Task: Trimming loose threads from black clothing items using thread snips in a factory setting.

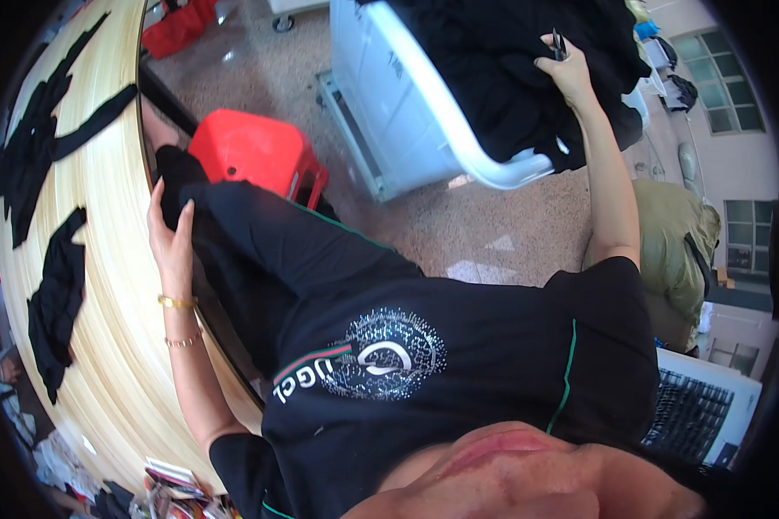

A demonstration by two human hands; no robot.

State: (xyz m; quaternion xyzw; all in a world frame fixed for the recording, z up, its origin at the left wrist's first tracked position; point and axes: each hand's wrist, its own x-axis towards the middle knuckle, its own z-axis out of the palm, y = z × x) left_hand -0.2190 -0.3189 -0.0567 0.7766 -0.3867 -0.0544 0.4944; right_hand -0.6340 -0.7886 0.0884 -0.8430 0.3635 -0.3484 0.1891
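While my right hand is over the heap of black cloth in a tall white plastic bin at far right, its thumb and fingers are clamped on a small dark tool. My left hand, thumb and fingers apart, is at the edge of a pale wood-grain table, beside black fabric; I cannot tell whether it grips any. A red plastic stool stands between table and bin.
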